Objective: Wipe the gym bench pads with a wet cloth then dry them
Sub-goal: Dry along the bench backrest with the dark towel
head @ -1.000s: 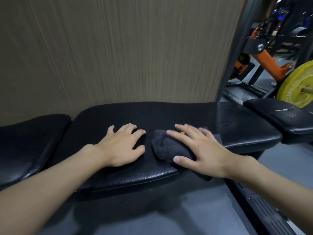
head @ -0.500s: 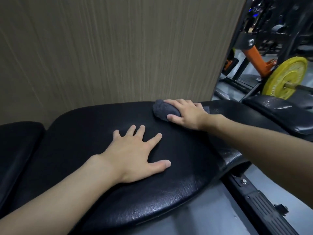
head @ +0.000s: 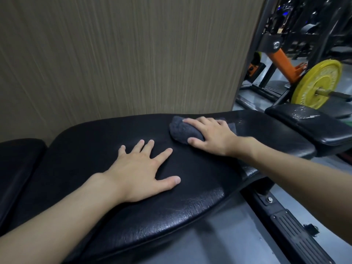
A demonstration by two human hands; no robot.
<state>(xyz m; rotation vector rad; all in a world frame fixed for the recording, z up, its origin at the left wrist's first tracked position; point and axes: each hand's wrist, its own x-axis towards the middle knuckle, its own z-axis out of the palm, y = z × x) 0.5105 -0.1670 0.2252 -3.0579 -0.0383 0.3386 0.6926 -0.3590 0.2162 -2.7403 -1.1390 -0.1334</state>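
My left hand lies flat on the long black leather bench pad, fingers spread apart; further right, my right hand grips the bunched dark grey cloth near the pad's far edge, fingers curled over it; round yellow weight plate stands far right

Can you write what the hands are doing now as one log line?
left hand: flat on bench pad | right hand: holds gray cloth against pad, far side | step: wiping
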